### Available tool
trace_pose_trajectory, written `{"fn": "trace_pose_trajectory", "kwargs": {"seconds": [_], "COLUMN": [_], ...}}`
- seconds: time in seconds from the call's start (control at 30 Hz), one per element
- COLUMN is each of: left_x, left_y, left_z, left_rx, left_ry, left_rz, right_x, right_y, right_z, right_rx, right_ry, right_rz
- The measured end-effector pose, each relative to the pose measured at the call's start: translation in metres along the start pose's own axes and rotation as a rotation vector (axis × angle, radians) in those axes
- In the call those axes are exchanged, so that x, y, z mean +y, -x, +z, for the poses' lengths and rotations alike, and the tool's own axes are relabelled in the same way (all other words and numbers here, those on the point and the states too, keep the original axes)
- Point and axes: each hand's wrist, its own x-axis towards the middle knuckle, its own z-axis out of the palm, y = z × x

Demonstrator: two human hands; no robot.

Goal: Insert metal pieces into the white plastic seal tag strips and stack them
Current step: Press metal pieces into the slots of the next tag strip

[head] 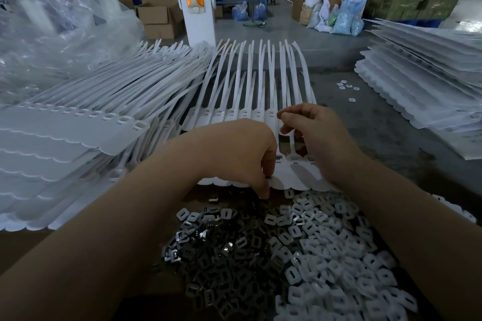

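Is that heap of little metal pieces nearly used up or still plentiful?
Still plentiful: the metal pieces lie heaped between the forearms, beside a heap of white plastic pieces.

Both of the person's forearms are bare right up to the frame's lower edge, with no sleeve or cuff showing. The left hand [242,154] and the right hand [315,135] are bare too: gloveless, ringless, short plain fingernails, wrists unadorned.

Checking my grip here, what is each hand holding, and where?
Left hand fingers press the near edge of the strip sheet. Right hand pinches fingertips above it; any metal piece there is too small to tell.
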Motion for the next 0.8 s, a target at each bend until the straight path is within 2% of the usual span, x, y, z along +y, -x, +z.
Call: {"fn": "trace_pose_trajectory", "kwargs": {"seconds": [0.47,0.8], "left_x": [0.0076,0.0024], "left_y": [0.0021,0.0025], "left_z": [0.0017,0.0006], "left_rx": [0.013,-0.007], "left_ry": [-0.051,0.051], "left_rz": [-0.028,-0.054], "right_x": [-0.0016,-0.004], "right_y": [0.0011,0.0028], "right_z": [0.0003,0.0012], "right_rx": [-0.006,-0.005], "right_ry": [-0.014,-0.007], "right_rz": [0.0,0.009]}}
